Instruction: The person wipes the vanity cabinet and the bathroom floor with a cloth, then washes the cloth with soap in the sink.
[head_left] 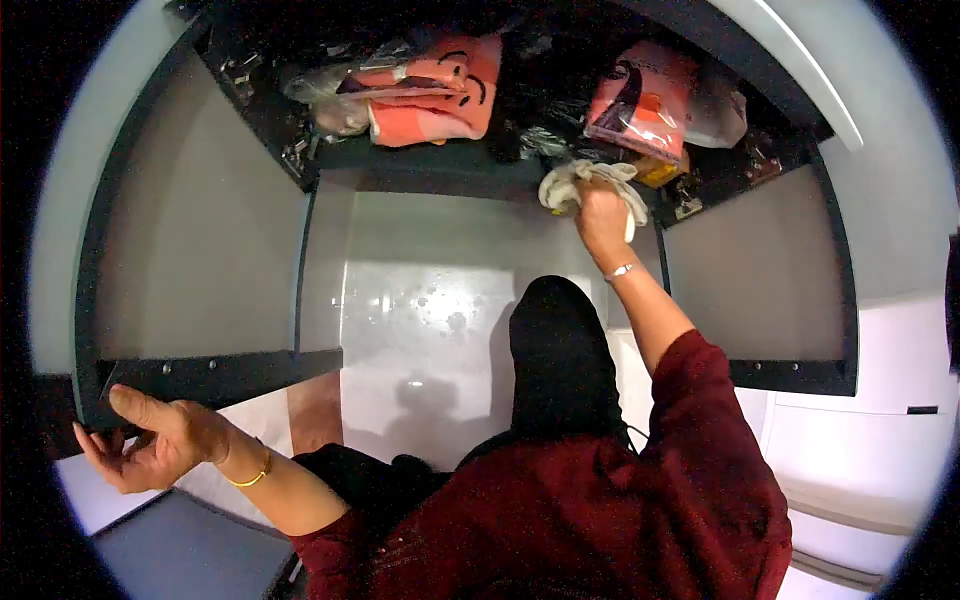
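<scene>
My right hand is closed on a bunched white cloth, held at the lower front edge of the dark cabinet, towards its right side. Out at the lower left, my left hand has its thumb and fingers apart, with nothing seen in it. It is beside the outer corner of the open left cabinet door; whether it touches the door I cannot tell.
Inside the cabinet lie a pink package in clear plastic, another pink package and dark plastic bags. An open right door stands opposite. My dark-clothed knee is over the shiny pale floor.
</scene>
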